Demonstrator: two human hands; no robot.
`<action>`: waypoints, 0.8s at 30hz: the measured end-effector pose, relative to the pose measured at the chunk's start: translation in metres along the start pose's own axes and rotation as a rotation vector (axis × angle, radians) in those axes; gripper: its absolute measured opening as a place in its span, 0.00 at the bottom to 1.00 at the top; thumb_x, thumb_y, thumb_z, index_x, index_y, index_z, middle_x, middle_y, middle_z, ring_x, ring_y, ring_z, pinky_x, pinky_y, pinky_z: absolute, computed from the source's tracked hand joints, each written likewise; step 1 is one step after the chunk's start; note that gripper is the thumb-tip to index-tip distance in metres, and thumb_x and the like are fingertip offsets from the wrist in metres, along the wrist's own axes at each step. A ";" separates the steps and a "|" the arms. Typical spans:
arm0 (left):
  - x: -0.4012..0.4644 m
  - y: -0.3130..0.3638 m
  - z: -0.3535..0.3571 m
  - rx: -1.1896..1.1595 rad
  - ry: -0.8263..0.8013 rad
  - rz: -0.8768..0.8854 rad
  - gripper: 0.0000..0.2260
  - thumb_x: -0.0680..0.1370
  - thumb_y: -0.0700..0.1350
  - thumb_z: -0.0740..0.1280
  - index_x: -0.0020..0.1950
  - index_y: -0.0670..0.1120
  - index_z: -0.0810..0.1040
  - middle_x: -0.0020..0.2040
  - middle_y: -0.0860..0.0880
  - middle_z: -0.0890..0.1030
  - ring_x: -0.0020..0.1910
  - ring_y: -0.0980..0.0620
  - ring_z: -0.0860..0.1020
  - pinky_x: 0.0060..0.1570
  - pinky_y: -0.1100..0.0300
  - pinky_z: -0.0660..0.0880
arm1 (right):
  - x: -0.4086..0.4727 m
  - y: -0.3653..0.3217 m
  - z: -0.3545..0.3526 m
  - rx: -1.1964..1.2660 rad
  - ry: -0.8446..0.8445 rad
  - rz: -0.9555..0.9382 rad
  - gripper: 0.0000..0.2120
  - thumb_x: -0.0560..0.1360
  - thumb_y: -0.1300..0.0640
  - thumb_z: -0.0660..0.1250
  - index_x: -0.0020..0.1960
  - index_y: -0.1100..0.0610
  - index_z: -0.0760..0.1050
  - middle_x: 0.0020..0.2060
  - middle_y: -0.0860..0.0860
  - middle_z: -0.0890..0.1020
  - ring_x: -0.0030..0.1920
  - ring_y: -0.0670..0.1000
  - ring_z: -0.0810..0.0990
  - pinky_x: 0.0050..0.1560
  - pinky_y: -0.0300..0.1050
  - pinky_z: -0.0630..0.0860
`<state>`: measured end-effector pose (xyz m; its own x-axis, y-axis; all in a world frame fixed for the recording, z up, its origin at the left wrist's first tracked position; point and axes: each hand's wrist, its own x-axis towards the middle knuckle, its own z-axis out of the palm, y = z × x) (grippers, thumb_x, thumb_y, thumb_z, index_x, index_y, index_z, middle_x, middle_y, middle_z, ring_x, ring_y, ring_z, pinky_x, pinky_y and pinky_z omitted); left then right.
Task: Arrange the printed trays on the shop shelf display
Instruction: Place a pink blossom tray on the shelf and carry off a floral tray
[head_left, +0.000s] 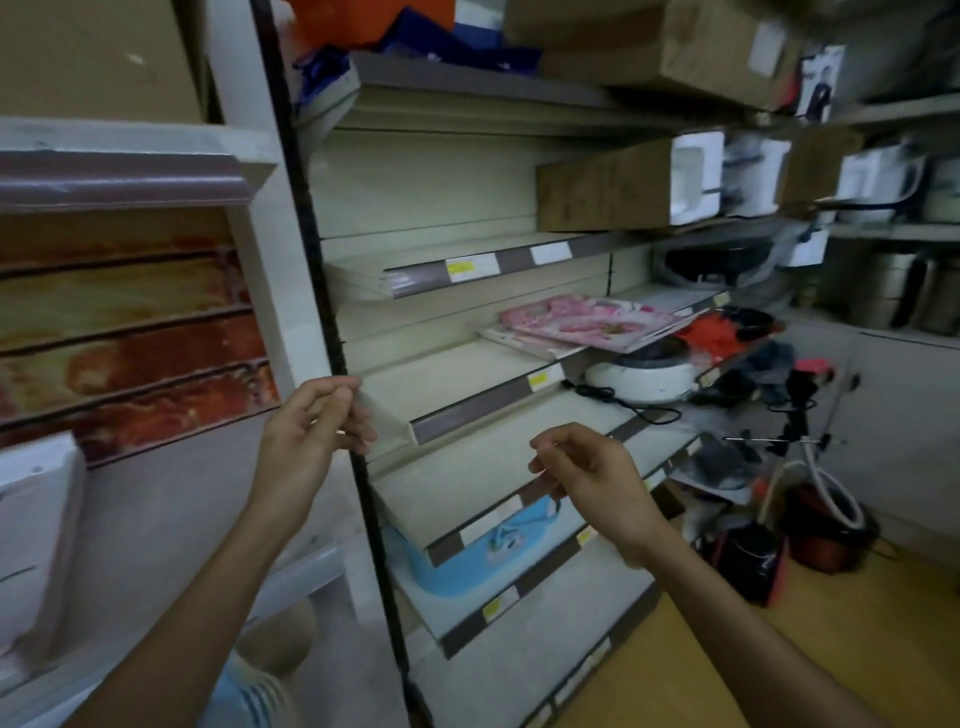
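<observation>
Flat on shelf (457, 374), pink printed trays (587, 321), long axis along shelf front.

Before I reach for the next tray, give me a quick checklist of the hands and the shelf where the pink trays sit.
1. Left hand free: ok, fingers loosely curled near the shelf corner, holding nothing I can see.
2. Right hand free: ok, loosely curled, apparently holding nothing.
3. Pink printed trays placed: ok, lying flat on the shelf.
4. Trays squared up: not ok, they lie askew and one corner overhangs the front edge.
5. Room beside them: ok, the shelf's left part is bare.
6. More trays within reach: cannot tell, none visible near the hands.
</observation>
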<state>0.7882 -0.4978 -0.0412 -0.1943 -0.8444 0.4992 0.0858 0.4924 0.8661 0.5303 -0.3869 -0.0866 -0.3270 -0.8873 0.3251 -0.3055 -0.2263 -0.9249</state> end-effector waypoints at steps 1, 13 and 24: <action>0.006 -0.002 0.013 -0.007 -0.018 0.001 0.08 0.82 0.40 0.60 0.55 0.43 0.79 0.41 0.43 0.80 0.36 0.46 0.80 0.36 0.56 0.79 | 0.003 0.005 -0.009 0.001 0.016 0.005 0.06 0.79 0.58 0.64 0.51 0.58 0.79 0.41 0.56 0.85 0.40 0.55 0.84 0.38 0.45 0.80; 0.100 -0.080 0.176 -0.290 -0.057 -0.296 0.08 0.82 0.39 0.60 0.55 0.40 0.77 0.41 0.44 0.79 0.33 0.48 0.80 0.37 0.56 0.82 | 0.088 0.082 -0.112 -0.124 0.123 0.068 0.06 0.80 0.58 0.63 0.49 0.55 0.79 0.39 0.51 0.85 0.39 0.49 0.83 0.38 0.44 0.80; 0.216 -0.175 0.346 -0.366 -0.197 -0.598 0.13 0.82 0.43 0.60 0.66 0.44 0.67 0.52 0.37 0.79 0.44 0.40 0.81 0.47 0.46 0.80 | 0.209 0.130 -0.210 -0.166 0.227 0.092 0.06 0.79 0.58 0.64 0.49 0.59 0.79 0.39 0.54 0.85 0.41 0.55 0.84 0.40 0.53 0.81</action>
<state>0.3933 -0.6932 -0.0934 -0.4797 -0.8763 -0.0450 0.2251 -0.1725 0.9590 0.2340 -0.5171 -0.0975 -0.5463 -0.7840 0.2948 -0.4010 -0.0642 -0.9138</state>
